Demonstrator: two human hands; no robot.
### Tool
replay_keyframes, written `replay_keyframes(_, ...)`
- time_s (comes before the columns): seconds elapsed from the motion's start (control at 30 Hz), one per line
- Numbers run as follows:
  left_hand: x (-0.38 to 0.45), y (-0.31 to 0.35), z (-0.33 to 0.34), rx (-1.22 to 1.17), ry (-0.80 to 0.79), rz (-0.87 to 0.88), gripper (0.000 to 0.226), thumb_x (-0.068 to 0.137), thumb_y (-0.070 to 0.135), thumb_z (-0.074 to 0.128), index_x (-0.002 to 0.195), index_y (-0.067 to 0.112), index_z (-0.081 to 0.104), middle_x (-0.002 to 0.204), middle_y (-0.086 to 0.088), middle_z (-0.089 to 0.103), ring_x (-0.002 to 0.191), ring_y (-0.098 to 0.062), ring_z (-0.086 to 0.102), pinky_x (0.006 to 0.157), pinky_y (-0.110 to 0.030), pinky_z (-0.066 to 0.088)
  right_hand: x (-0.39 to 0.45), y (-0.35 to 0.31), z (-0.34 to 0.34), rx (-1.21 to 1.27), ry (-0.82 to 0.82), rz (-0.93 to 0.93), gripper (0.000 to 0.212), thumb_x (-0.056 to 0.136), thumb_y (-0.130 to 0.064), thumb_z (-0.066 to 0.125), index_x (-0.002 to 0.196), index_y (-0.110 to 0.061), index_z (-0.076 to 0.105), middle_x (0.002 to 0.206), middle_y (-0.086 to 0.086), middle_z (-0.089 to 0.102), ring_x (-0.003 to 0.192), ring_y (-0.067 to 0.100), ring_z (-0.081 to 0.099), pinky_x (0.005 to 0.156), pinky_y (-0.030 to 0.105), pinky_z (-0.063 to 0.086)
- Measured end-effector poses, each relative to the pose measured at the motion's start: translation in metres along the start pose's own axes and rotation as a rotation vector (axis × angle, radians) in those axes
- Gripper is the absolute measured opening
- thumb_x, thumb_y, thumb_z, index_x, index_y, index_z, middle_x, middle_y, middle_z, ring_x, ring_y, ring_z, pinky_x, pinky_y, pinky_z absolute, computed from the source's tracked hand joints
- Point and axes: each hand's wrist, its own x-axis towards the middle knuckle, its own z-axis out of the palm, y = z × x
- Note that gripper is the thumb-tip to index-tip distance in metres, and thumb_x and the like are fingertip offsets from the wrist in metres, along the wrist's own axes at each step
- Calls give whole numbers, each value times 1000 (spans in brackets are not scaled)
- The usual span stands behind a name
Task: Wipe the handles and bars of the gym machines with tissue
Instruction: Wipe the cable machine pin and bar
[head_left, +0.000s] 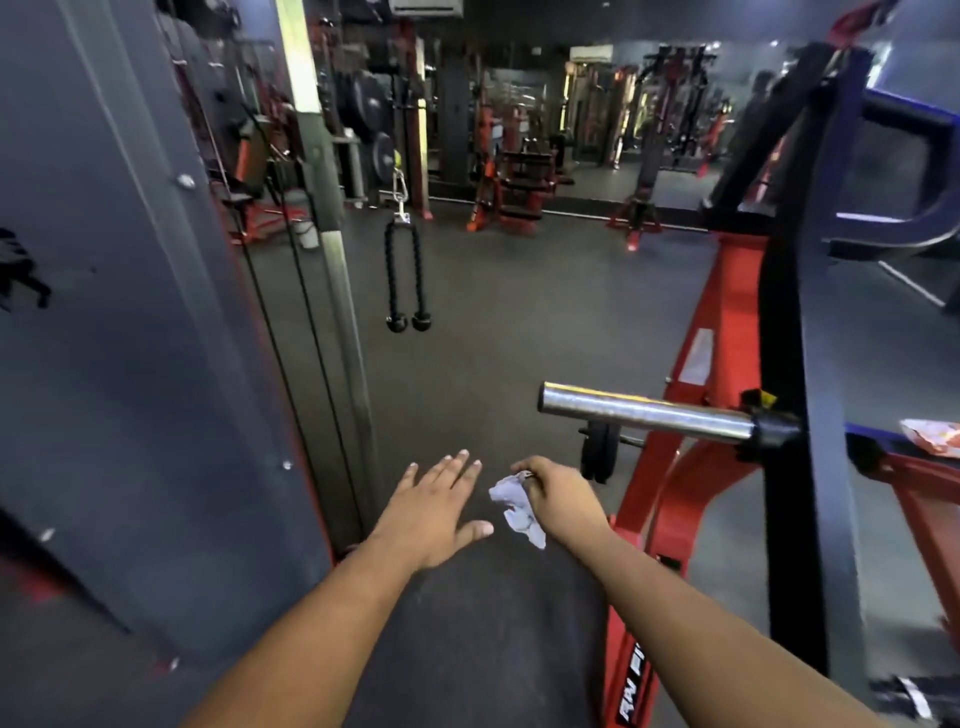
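My right hand (558, 496) pinches a crumpled white tissue (517, 506) in front of me, low in the view. Beside it, my left hand (434, 506) is held out flat with straight fingers, holding nothing. A chrome bar (644, 413) sticks out to the left from a red and black machine (727, 322), just above and right of my right hand. A black rope handle (405, 275) with two knobbed ends hangs from a cable clip further ahead, beside the grey cable tower (130, 312).
The grey cable tower fills the left side, with cables running down its edge. The red machine's frame and black upright (789, 467) stand on the right. Dark rubber floor (519, 312) lies between them. More red machines and weight plates stand at the back.
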Motion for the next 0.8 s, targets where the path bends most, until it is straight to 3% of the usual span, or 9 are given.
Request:
replay_keyframes(0.27, 72, -80, -64, 73, 104, -62, 94, 90, 79, 22, 165, 26, 0, 173, 1, -5, 159, -16, 3, 127, -52, 8, 132, -83, -24, -185, 110, -195, 25, 100, -26, 45, 114, -32, 64, 109, 0, 74, 99, 29, 67, 77, 36, 52)
replay_keyframes(0.4, 138, -114, -88, 116, 146, -74, 105, 79, 85, 1, 165, 26, -1, 173, 0, -4, 159, -17, 4, 127, -52, 10, 213, -103, -52, -292, 105, -218, 25, 97, -23, 44, 110, -28, 64, 105, 4, 71, 94, 33, 65, 71, 34, 47)
replay_keyframes(0.5, 193, -133, -102, 134, 135, -84, 93, 93, 80, 19, 165, 25, -2, 173, 0, -3, 159, -17, 4, 127, -52, 9, 271, -106, -72, -416, 59, -212, 19, 91, -21, 55, 108, -23, 63, 88, -2, 63, 90, 32, 65, 69, 33, 45)
replay_keyframes(0.67, 271, -153, -115, 117, 149, -79, 89, 99, 74, 30, 166, 24, 1, 173, -1, -1, 159, -17, 5, 127, -50, 8, 360, -96, -86, -579, 51, -210, 15, 93, -21, 57, 107, -21, 56, 105, 5, 67, 90, 32, 65, 69, 33, 41)
replay_keyframes(0.8, 332, -171, -110, 126, 127, -38, 89, 98, 74, 31, 165, 24, 1, 173, -1, 1, 159, -18, 8, 127, -51, 9, 411, -83, -89, -625, 54, -192, 12, 96, -25, 57, 101, -22, 46, 103, 6, 65, 84, 32, 58, 69, 34, 38)
